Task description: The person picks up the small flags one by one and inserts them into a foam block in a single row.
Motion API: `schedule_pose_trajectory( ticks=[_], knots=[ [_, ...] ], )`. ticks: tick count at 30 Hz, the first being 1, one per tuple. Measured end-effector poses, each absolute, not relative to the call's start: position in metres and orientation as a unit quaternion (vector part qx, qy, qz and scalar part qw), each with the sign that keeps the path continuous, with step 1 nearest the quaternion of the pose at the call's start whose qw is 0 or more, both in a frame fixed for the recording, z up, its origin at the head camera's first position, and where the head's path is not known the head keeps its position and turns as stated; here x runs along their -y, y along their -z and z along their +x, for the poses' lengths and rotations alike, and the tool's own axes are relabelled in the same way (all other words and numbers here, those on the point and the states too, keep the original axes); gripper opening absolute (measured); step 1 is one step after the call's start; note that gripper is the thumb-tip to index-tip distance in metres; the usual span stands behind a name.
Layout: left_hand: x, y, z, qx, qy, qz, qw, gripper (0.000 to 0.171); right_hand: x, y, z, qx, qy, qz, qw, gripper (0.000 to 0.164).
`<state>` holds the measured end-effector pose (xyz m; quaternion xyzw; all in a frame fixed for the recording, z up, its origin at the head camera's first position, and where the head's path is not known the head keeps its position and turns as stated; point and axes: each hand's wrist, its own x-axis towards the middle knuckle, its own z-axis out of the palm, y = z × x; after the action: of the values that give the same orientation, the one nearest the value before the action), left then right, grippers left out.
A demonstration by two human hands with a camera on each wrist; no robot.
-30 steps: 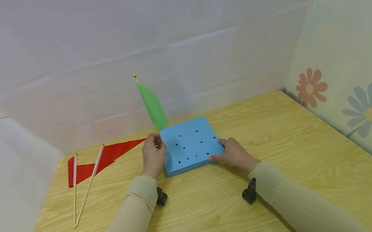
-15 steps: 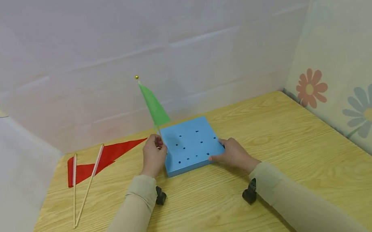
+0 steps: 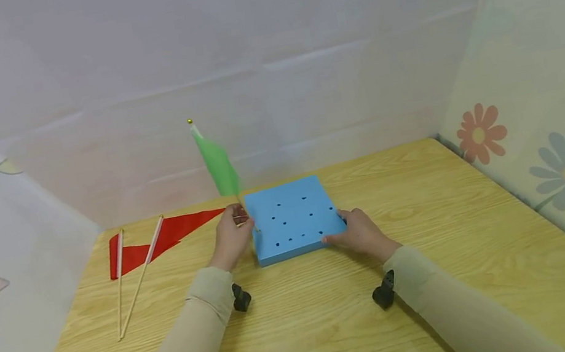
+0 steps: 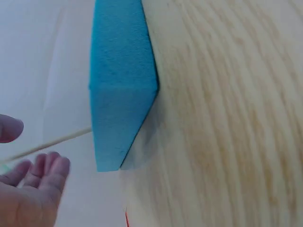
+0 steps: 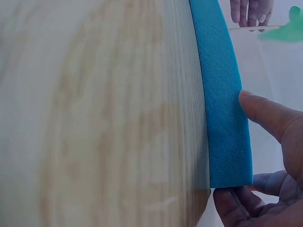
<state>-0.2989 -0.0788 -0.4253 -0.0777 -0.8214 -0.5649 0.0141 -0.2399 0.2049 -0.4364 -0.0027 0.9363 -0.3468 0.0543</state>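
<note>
A green flag (image 3: pixel 219 165) on a thin wooden stick (image 4: pixel 57 141) leans left over a blue foam board (image 3: pixel 294 210) with several small holes. Its stick meets the board's top near the left edge; whether it sits in a hole cannot be told. Around the stick is my left hand (image 3: pixel 230 234), thumb and fingers spread apart in the left wrist view, the stick passing close by the fingertips. My right hand (image 3: pixel 362 234) grips the board's near right corner, thumb (image 5: pixel 265 111) on the upper edge and fingers against the side.
Two red flags (image 3: pixel 174 230) on wooden sticks lie on the table (image 3: pixel 318 319) to the left, their stick ends meeting near the front. A pale cloth backdrop (image 3: pixel 326 100) stands behind the table. Patterned cloth hangs at both sides.
The green flag swung slightly upright half a second ago and now leans further left. My left hand's fingers stay near the stick. The right hand keeps its grip. The head view has shifted slightly.
</note>
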Motion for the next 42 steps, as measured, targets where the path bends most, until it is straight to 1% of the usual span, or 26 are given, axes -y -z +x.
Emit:
schedule_pose_trajectory(
  ticks=[4,7,12,16,21,25,30,36,42],
  knots=[
    [0.086,0.424,-0.294,0.806,0.589,-0.051,-0.019,0.059,-0.205,0.437,-0.240,-0.935,0.349,-0.004,0.057,0.091],
    [0.093,0.421,-0.288,0.771,0.634,-0.026,-0.042,0.056,-0.205,0.437,-0.239,-0.935,0.349,-0.004,0.058,0.091],
    [0.110,0.416,-0.282,0.718,0.695,0.006,-0.052,0.049,-0.207,0.436,-0.240,-0.935,0.350,-0.007,0.058,0.091],
    [0.126,0.414,-0.278,0.718,0.694,0.015,-0.048,0.049,-0.207,0.437,-0.241,-0.936,0.346,-0.011,0.060,0.092],
    [0.150,0.411,-0.267,0.784,0.620,-0.004,-0.037,0.051,-0.208,0.438,-0.242,-0.936,0.346,-0.012,0.062,0.092],
    [0.169,0.409,-0.259,0.823,0.567,-0.023,-0.015,0.053,-0.209,0.438,-0.242,-0.938,0.342,-0.017,0.059,0.091],
    [0.188,0.406,-0.252,0.838,0.545,-0.006,0.011,0.051,-0.209,0.438,-0.243,-0.938,0.340,-0.027,0.057,0.091],
    [0.209,0.404,-0.248,0.852,0.524,0.009,0.002,0.056,-0.210,0.438,-0.243,-0.937,0.343,-0.021,0.060,0.091],
    [0.232,0.404,-0.240,0.867,0.497,0.023,0.004,0.060,-0.208,0.436,-0.242,-0.938,0.340,-0.022,0.057,0.091]
  ],
)
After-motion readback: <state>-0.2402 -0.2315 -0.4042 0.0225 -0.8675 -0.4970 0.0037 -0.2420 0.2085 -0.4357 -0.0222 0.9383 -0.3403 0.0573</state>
